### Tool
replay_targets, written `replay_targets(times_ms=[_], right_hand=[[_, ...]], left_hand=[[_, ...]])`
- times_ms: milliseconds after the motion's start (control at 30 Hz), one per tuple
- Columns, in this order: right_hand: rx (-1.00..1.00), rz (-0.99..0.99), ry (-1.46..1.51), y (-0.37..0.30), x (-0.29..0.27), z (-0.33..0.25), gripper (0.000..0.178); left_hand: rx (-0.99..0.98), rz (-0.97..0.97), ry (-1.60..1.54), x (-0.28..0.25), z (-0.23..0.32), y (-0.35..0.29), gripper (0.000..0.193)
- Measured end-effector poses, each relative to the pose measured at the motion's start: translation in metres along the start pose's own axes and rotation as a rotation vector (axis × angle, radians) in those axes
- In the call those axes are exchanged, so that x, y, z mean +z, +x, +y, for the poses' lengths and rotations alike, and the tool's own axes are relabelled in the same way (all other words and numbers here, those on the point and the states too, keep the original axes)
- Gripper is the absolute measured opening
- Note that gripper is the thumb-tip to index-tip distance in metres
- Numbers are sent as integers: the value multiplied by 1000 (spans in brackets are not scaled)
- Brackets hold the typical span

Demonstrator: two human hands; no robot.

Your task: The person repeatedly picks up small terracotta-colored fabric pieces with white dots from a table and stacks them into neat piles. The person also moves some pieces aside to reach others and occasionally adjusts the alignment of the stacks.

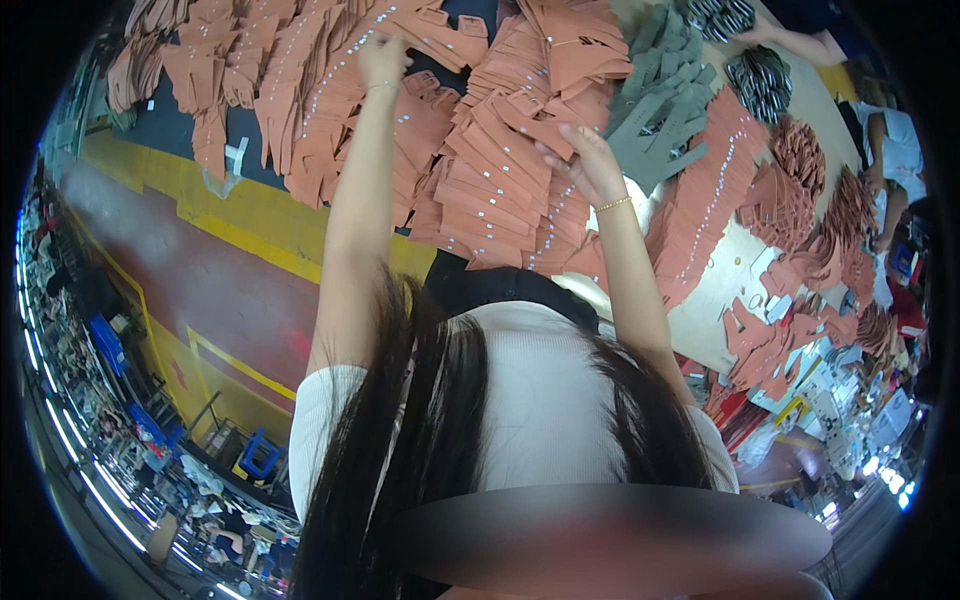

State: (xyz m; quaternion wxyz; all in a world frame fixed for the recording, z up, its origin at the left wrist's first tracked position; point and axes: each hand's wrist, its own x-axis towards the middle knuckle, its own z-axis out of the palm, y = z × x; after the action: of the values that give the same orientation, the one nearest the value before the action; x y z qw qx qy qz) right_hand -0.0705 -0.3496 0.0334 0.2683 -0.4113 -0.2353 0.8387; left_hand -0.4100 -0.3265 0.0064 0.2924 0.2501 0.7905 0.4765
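Stacks of salmon-coloured cut pieces (500, 165), flat and marked with small white labels, lie in fanned rows before me. My left hand (383, 62) reaches to the far side, over the rows, beside pieces with rectangular cut-outs (440, 38). Its fingers are curled in, and whatever they hold is hidden. Closer in and to the right, my right hand (592, 165) pinches the end of one salmon cut piece (548, 133) above a fanned stack. A bundle of salmon pieces tied with a band (575, 45) rests just beyond it.
Grey-green cut strips (655, 110) are heaped right of my right hand. Dark striped bundles (757, 82) lie farther right, near another person's arm (800, 45). More salmon pieces (700, 200) cover the pale table (715, 325). A yellow-edged floor (190, 250) runs along the left.
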Motion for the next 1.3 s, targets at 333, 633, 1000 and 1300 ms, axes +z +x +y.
replay_targets(times_ms=[333,633,1000,1300], right_hand=[[-365,-226,181,-61,70,-70,9],[-269,-81,-305,-127,42,-8,28],[-265,99,103,-184,-32,4,24],[-337,250,-302,-200,-149,31,21]], left_hand=[[-73,-214,-813,-62,77,-104,14],[-385,-810,-1313,-22,71,-253,46],[-492,-941,-1256,55,73,-323,48],[-337,-847,-1002,68,33,-333,29]])
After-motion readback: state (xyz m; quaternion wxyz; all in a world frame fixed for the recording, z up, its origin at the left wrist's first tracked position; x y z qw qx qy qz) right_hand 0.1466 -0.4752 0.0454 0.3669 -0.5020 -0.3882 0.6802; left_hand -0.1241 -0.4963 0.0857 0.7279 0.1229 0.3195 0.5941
